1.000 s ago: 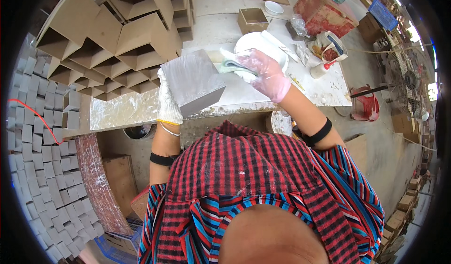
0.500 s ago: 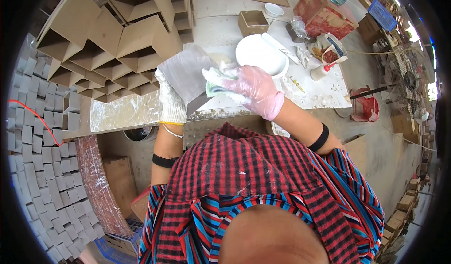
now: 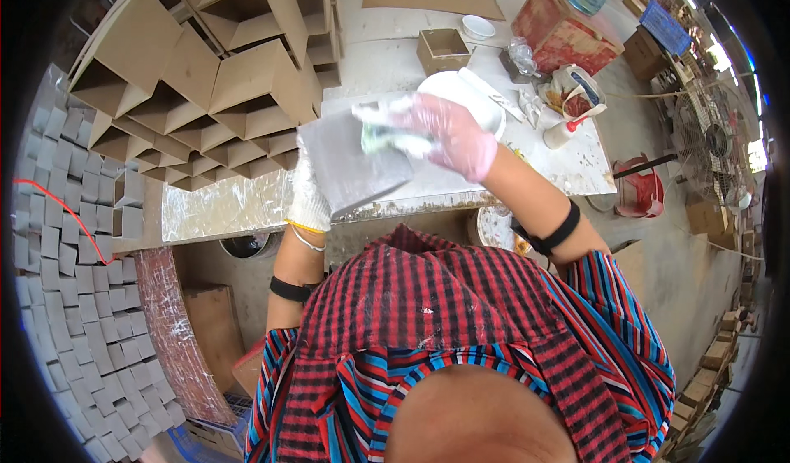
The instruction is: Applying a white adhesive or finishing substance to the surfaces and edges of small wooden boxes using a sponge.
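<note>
My left hand (image 3: pixel 309 191), in a white knit glove, grips a grey box (image 3: pixel 350 171) at its left side, above the table's front edge. A smooth, damp-looking face of the box is turned up. My right hand (image 3: pixel 461 142) wears a thin pinkish plastic glove and holds a bunched white and pale-green cloth (image 3: pixel 378 136) against the upper part of that face. Its fingers are closed round the cloth. Behind the right hand, partly hidden by it, a round white container (image 3: pixel 444 83) stands with a flat white scraper-like strip (image 3: pixel 487 91) across its rim.
Stacked brown cardboard boxes (image 3: pixel 255 84) rise at the left of the white worktable (image 3: pixel 527 171). A small open box (image 3: pixel 444 50), a white bowl (image 3: pixel 478 27) and a red-capped bottle (image 3: pixel 561 135) stand on it. Grey boxes (image 3: pixel 78 298) pile up far left; a fan (image 3: pixel 712 138) stands right.
The grey box has shifted right and tilted, showing more of its face. My right hand has moved slightly up and left with the cloth across it.
</note>
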Action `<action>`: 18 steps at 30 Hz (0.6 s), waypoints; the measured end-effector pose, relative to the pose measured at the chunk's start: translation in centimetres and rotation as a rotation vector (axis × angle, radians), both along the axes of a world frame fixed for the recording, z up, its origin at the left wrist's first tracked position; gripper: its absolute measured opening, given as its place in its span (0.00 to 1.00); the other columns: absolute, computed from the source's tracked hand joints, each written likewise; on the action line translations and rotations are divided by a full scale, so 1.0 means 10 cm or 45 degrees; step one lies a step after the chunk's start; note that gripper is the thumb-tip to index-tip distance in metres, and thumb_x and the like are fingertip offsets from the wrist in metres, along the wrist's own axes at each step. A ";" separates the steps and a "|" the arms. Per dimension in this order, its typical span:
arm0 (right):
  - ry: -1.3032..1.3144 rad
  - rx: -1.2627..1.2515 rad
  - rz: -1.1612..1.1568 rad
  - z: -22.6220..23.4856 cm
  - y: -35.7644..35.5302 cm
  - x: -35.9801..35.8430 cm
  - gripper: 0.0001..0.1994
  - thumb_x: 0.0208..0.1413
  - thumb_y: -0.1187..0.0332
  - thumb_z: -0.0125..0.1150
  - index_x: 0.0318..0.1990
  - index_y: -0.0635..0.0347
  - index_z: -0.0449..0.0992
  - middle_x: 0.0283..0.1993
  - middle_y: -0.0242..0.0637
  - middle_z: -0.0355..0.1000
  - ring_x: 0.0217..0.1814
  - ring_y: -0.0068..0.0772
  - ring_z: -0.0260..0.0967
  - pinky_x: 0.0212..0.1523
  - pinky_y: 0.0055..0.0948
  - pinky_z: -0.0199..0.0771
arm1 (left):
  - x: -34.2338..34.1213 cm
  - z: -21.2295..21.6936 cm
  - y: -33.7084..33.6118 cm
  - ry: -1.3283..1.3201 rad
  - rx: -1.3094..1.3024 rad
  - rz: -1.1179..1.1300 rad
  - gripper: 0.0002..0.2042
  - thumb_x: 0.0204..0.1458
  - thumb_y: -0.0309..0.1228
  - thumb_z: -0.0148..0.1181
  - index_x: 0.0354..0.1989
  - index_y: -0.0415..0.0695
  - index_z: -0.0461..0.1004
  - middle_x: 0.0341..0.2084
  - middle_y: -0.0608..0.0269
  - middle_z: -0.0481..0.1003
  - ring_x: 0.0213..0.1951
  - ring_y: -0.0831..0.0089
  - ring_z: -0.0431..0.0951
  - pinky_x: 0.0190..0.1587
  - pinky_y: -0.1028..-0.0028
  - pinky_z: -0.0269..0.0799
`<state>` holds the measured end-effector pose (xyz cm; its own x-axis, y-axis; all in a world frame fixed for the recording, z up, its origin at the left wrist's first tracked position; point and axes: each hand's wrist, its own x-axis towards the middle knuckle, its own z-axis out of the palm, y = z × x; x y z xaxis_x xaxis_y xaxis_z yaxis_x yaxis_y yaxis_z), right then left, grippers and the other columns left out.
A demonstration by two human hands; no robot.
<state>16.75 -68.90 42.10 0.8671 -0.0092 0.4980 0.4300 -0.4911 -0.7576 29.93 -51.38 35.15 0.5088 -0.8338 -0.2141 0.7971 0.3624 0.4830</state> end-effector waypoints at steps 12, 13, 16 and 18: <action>-0.035 -0.782 0.135 0.26 0.38 -0.18 0.26 0.49 0.73 0.58 0.57 0.37 0.66 0.49 0.36 0.69 0.50 0.38 0.67 0.51 0.33 0.68 | 0.23 -0.71 0.00 -0.124 0.084 0.113 0.30 0.56 0.55 0.42 0.57 0.43 0.61 0.52 0.56 0.66 0.52 0.64 0.68 0.52 0.67 0.68; 0.019 -0.750 0.118 0.23 0.36 -0.16 0.27 0.48 0.73 0.58 0.57 0.36 0.66 0.49 0.36 0.68 0.50 0.38 0.67 0.51 0.33 0.69 | 0.12 -0.42 0.05 -0.054 0.033 -0.038 0.30 0.55 0.55 0.43 0.57 0.43 0.62 0.52 0.56 0.66 0.51 0.64 0.68 0.51 0.68 0.69; 0.026 -0.610 0.067 0.16 0.23 0.09 0.28 0.48 0.73 0.59 0.57 0.34 0.65 0.50 0.35 0.69 0.49 0.38 0.68 0.49 0.32 0.70 | -0.10 -0.06 0.08 -0.266 0.083 -0.010 0.29 0.56 0.55 0.41 0.56 0.43 0.62 0.51 0.57 0.67 0.49 0.66 0.69 0.50 0.69 0.69; -0.153 -0.454 -0.018 0.10 0.00 0.34 0.28 0.48 0.71 0.59 0.58 0.36 0.65 0.49 0.34 0.70 0.47 0.38 0.68 0.48 0.32 0.70 | -0.11 -0.04 -0.05 -0.274 0.163 -0.029 0.29 0.57 0.55 0.39 0.56 0.43 0.63 0.50 0.59 0.68 0.48 0.68 0.70 0.49 0.69 0.70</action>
